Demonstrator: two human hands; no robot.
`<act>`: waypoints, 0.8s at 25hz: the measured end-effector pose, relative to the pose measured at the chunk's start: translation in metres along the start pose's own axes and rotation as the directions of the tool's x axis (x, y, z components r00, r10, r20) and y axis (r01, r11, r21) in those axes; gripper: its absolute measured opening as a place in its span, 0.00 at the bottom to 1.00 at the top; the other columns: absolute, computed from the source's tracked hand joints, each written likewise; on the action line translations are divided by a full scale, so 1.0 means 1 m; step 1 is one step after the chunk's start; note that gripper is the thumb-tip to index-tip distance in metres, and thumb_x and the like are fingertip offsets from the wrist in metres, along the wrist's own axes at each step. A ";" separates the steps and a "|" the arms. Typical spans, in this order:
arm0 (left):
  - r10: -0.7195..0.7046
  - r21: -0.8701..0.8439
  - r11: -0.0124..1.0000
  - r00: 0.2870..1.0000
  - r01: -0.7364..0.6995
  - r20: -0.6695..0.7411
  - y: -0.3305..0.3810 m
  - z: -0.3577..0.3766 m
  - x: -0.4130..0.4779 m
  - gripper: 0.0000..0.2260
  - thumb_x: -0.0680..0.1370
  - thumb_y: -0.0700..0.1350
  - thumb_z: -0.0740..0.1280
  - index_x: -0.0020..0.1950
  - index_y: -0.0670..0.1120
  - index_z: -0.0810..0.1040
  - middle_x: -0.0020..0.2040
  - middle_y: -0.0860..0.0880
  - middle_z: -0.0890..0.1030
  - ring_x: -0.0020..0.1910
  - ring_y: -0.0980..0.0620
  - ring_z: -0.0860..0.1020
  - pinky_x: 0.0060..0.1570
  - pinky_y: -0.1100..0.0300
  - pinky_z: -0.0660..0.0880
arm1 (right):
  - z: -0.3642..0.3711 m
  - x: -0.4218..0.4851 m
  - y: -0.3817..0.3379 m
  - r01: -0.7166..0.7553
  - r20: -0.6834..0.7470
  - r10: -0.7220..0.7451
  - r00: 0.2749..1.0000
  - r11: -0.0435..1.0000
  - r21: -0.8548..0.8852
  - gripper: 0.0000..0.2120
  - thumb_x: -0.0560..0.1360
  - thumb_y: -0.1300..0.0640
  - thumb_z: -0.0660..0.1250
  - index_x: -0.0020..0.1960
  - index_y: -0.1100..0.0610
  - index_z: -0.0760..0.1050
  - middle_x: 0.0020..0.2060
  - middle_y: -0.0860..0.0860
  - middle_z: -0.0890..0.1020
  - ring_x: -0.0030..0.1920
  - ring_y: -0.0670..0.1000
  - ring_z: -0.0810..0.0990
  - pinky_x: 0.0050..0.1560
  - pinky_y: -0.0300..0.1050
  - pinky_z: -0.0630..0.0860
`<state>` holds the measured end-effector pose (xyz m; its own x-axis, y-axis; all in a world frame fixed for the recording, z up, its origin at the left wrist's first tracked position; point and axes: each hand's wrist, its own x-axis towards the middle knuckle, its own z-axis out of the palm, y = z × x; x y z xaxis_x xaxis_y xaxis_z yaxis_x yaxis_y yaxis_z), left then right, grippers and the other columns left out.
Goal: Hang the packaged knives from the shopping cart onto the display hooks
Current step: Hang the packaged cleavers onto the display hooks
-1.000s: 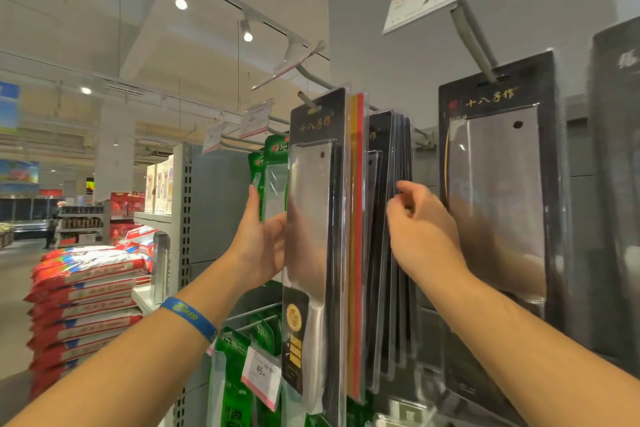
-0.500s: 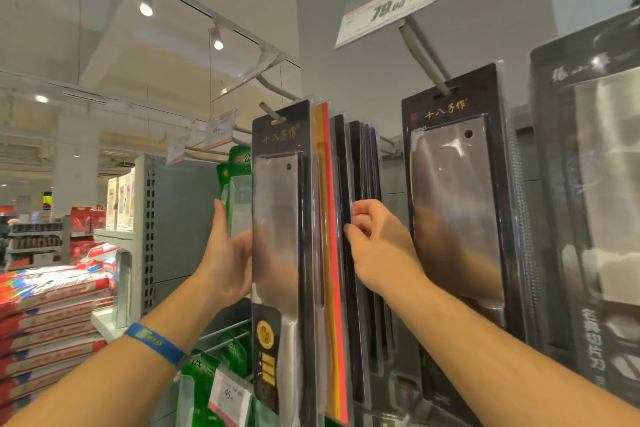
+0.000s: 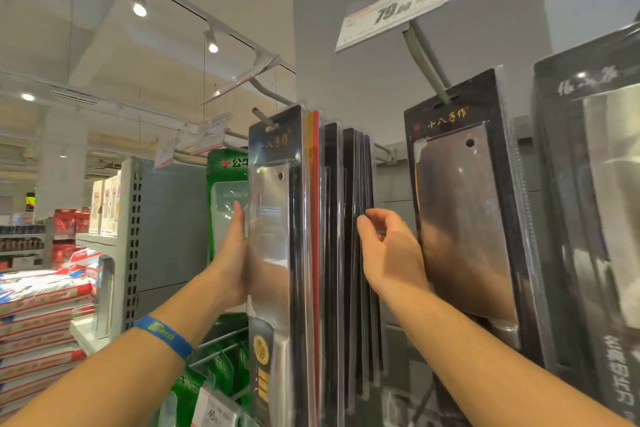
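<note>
We are in a supermarket aisle. Our landmark is the clear-sleeved price label reading 79.00, clipped to the end of a grey display hook. Just below it a packaged cleaver hangs on a black card. Left of it, a tight row of packaged knives fills another hook. Further left and lower, smaller price labels sit on more hooks above green packages, beside a perforated shelf upright. Far down to the left, printed sacks lie stacked, with stocked shelves behind. Up to the left, track spotlights line the ceiling.
</note>
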<state>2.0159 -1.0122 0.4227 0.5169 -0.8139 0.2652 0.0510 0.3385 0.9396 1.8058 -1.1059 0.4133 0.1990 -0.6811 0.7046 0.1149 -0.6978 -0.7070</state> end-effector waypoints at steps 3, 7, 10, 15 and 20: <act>0.010 -0.026 1.000 1.000 -0.011 -0.013 0.000 -0.001 0.009 0.42 0.70 0.81 0.50 0.48 0.50 0.89 0.53 0.40 0.86 0.48 0.40 0.86 0.41 0.48 0.82 | -0.002 0.004 0.003 -0.006 0.094 0.002 0.996 0.999 0.046 0.17 0.81 0.50 0.68 0.69 0.52 0.73 0.47 0.45 0.78 0.44 0.41 0.77 0.36 0.23 0.71; 0.035 -0.086 0.996 0.999 -0.031 0.038 -0.001 -0.008 0.012 0.45 0.68 0.82 0.50 0.47 0.46 0.89 0.47 0.40 0.87 0.49 0.40 0.86 0.45 0.44 0.81 | 0.000 0.003 0.001 0.046 0.175 -0.065 0.982 0.993 0.112 0.27 0.81 0.57 0.68 0.77 0.45 0.64 0.56 0.42 0.77 0.49 0.41 0.80 0.41 0.27 0.75; 0.063 -0.104 0.993 0.996 -0.057 0.061 0.000 -0.009 0.014 0.46 0.68 0.82 0.50 0.54 0.47 0.88 0.56 0.39 0.85 0.56 0.39 0.84 0.62 0.39 0.74 | 0.004 0.001 -0.002 0.174 0.022 -0.174 0.985 0.985 -0.014 0.20 0.79 0.58 0.71 0.66 0.42 0.70 0.60 0.43 0.74 0.57 0.43 0.78 0.54 0.36 0.77; 0.086 -0.116 0.990 0.995 -0.081 0.041 0.007 -0.005 0.015 0.44 0.69 0.81 0.50 0.52 0.47 0.89 0.56 0.39 0.85 0.54 0.39 0.85 0.58 0.42 0.78 | 0.004 0.001 -0.006 0.115 -0.034 -0.116 0.993 0.993 -0.008 0.14 0.78 0.54 0.73 0.56 0.45 0.70 0.48 0.38 0.76 0.45 0.35 0.78 0.39 0.24 0.71; 0.107 -0.171 0.980 0.994 -0.104 0.010 0.011 0.003 0.011 0.40 0.72 0.79 0.52 0.44 0.48 0.90 0.46 0.42 0.87 0.42 0.44 0.87 0.36 0.52 0.83 | 0.003 0.007 -0.006 0.108 0.064 -0.099 0.993 0.981 -0.163 0.13 0.81 0.52 0.68 0.64 0.52 0.78 0.54 0.45 0.74 0.52 0.44 0.75 0.50 0.33 0.68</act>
<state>2.0200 -1.0187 0.4365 0.5112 -0.7774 0.3665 0.1420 0.4969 0.8561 1.8092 -1.1058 0.4228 0.2483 -0.5933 0.7657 -0.0248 -0.7941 -0.6072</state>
